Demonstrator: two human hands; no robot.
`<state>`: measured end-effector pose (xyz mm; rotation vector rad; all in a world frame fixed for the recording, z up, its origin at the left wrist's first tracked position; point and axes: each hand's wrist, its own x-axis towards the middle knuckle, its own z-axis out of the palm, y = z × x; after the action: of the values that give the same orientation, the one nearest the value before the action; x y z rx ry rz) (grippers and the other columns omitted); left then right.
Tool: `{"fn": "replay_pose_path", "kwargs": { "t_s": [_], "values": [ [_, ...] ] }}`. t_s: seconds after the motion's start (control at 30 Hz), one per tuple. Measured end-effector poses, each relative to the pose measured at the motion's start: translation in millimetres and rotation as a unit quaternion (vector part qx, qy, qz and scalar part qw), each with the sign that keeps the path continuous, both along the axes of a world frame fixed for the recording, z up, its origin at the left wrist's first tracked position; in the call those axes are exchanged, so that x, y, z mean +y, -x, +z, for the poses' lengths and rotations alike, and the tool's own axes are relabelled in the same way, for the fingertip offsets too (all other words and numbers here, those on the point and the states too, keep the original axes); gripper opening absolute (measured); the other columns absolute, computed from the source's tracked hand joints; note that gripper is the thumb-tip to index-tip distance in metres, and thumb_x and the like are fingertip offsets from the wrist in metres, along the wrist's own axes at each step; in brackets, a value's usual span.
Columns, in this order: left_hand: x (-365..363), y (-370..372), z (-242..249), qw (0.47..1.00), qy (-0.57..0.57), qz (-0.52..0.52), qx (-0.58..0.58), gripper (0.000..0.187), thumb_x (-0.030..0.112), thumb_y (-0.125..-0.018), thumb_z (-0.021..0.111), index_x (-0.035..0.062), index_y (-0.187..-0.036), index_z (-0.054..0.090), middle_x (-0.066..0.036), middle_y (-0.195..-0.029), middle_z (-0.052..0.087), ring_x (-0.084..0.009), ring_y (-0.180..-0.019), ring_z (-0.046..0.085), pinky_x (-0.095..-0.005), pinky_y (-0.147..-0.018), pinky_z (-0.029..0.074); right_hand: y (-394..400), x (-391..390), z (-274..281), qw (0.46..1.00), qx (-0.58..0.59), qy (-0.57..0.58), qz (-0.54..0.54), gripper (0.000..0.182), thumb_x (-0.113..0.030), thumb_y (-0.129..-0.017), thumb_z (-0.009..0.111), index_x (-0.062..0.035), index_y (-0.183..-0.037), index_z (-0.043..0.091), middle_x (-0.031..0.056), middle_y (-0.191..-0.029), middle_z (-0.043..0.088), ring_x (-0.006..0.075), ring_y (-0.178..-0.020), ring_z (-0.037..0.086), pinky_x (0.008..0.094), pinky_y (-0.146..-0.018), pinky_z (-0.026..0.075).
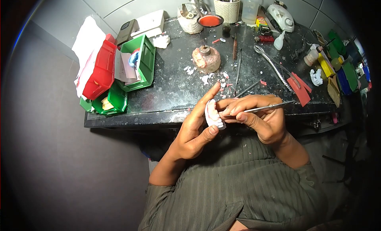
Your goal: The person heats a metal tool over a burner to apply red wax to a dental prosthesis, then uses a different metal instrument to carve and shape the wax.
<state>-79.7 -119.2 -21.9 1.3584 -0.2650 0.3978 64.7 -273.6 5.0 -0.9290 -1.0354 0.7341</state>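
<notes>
My left hand (193, 136) is closed on a white dental cast (212, 115) with some pink material on it, the thumb at its lower end and a finger stretched along its far side. In my right hand (265, 119) lies a slim metal carving tool (274, 106), gripped like a pen. Its handle points out to the right, and its working end meets the cast, partly hidden by my fingers. Both hands are close together in front of the bench's front edge, above my lap.
A glass spirit burner (206, 61) stands on the dark bench (170, 82) among white and pink scraps. Green bins (145, 68) and a red bin (98, 68) are at left. Pliers (274, 66) and pink wax sheets (298, 90) lie right. A lamp arm holds a red disc (210, 21).
</notes>
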Motion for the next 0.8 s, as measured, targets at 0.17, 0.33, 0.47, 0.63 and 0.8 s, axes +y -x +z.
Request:
{"fn": "replay_pose_path", "kwargs": {
  "t_s": [0.17,0.33,0.47,0.63,0.8],
  "values": [
    [-5,0,-3,0.998,0.038,0.044,0.006,0.066,0.012,-0.099,0.061,-0.0014,-0.150,0.022,-0.028,-0.142,0.050,-0.0290,-0.132,0.051,-0.0430,-0.113,0.035,0,2,4,0.987,-0.124,-0.033,-0.097,0.010,0.003,-0.094,0.064,0.0089,-0.101,0.068,0.0213,-0.101,0.073,0.0279,-0.100,0.072,0.0357,-0.088,0.059],
    [-11,-5,-9,0.996,0.025,0.088,-0.003,0.063,0.015,-0.097,0.064,-0.0018,-0.144,0.027,-0.035,-0.136,0.052,-0.0372,-0.130,0.053,-0.0478,-0.112,0.038,6,1,3,0.928,-0.320,-0.059,-0.181,0.008,0.001,-0.089,0.071,0.0058,-0.094,0.070,0.0146,-0.092,0.074,0.0265,-0.087,0.073,0.0339,-0.079,0.058],
    [-10,-5,-8,0.996,0.015,0.088,-0.005,0.063,0.016,-0.097,0.065,-0.0017,-0.144,0.027,-0.035,-0.137,0.052,-0.0373,-0.130,0.053,-0.0478,-0.112,0.038,7,1,4,0.922,-0.337,-0.057,-0.183,0.008,0.001,-0.088,0.072,0.0055,-0.094,0.070,0.0142,-0.093,0.074,0.0267,-0.088,0.073,0.0335,-0.078,0.059],
    [-8,-4,-9,0.998,0.010,0.069,-0.014,0.063,0.009,-0.098,0.062,-0.0008,-0.147,0.024,-0.026,-0.141,0.051,-0.0269,-0.128,0.054,-0.0410,-0.111,0.039,8,2,3,0.919,-0.339,-0.052,-0.194,0.008,0.001,-0.089,0.071,0.0052,-0.095,0.070,0.0145,-0.094,0.074,0.0267,-0.088,0.074,0.0336,-0.079,0.059],
    [-6,2,-11,0.997,0.026,0.071,0.023,0.064,0.010,-0.098,0.063,0.0004,-0.147,0.025,-0.023,-0.142,0.051,-0.0263,-0.125,0.055,-0.0405,-0.109,0.040,4,6,-1,0.917,-0.324,-0.049,-0.227,0.009,0.000,-0.092,0.068,0.0048,-0.099,0.069,0.0169,-0.098,0.074,0.0267,-0.091,0.074,0.0337,-0.081,0.059]
  ]
}}
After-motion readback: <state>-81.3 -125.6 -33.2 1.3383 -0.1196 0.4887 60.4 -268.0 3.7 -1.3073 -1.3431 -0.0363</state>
